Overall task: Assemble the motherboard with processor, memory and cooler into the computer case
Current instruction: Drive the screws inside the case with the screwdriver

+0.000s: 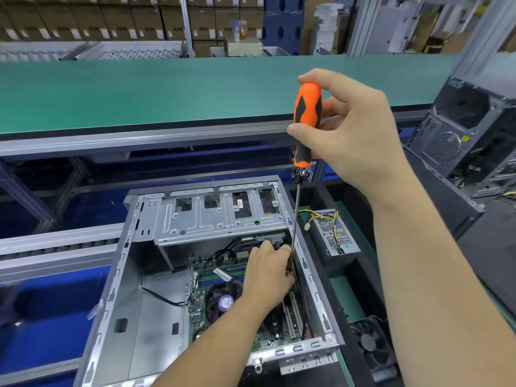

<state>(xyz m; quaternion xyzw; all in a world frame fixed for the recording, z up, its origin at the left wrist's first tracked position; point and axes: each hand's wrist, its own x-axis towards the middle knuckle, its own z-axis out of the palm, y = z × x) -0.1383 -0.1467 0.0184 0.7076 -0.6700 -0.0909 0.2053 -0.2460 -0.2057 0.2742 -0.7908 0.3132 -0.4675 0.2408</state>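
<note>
Head view: the orange-and-black-handled screwdriver [306,124] was gripped upright by the right hand [354,129], its shaft steadied by the left hand's [268,272] pinching fingers directly above the green motherboard [201,311] seated in the grey metal case [134,289].

Dark workstation surface with green mat strip

The black bench top [360,277] carries the open grey steel computer case [117,297], a perforated silver power supply box [335,236] just beside it, and a black fan [368,342] nearer.
</note>
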